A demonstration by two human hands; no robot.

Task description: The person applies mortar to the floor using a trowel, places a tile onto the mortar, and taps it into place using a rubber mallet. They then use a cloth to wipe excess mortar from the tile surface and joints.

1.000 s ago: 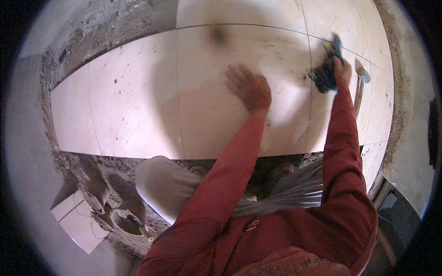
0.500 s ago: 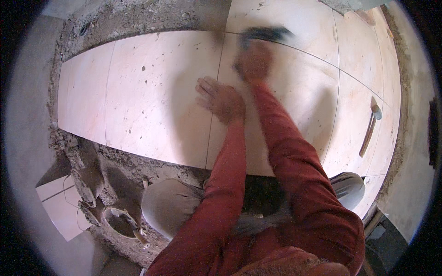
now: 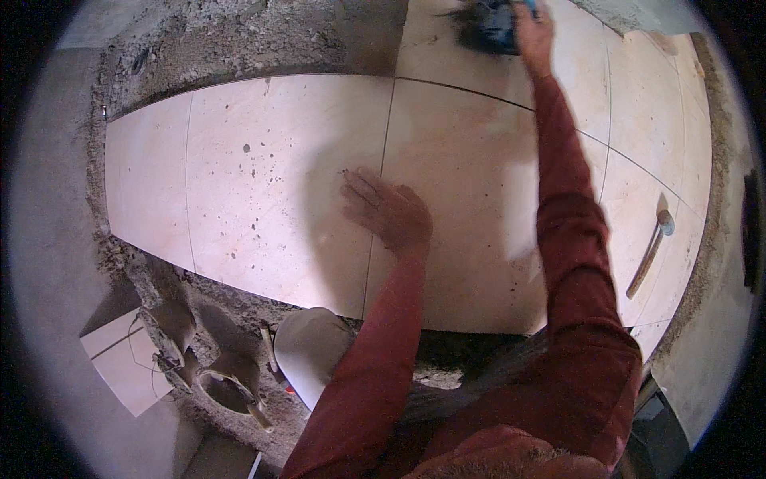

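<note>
- While the right hand [image 3: 533, 32] stretches far out to about 1 o'clock, its grip is wrapped around a dark blue rag [image 3: 488, 30], up near the top edge of the view.
- That rag looks soft and floppy. I think it is light and will bend and bunch up any way you squeeze it. Grabbing a big bunch in the middle seems best, so no loose end drags.
- It is blurry, so I cannot tell if it is wet or dry. It looks dark, with a ragged edge on its left side.
- At the middle of the view, the left hand [image 3: 391, 214] lies flat on the floor tiles [image 3: 279, 184], fingers spread out and holding nothing.
- These tiles are big, pale and creamy, with thin dark lines between them and little grey specks on top. They look hard, smooth and maybe slippery.
- Over at 3 o'clock, a hammer with a wooden handle [image 3: 650, 251] lies on the tiles, well apart from both hands.
- Rough grey mortar [image 3: 239, 40] runs around the tiles at 11 o'clock and along the near edge.
- Down at 8 o'clock, a loose piece of tile [image 3: 120, 363] sits beside a dirty bucket [image 3: 227, 391].
</note>
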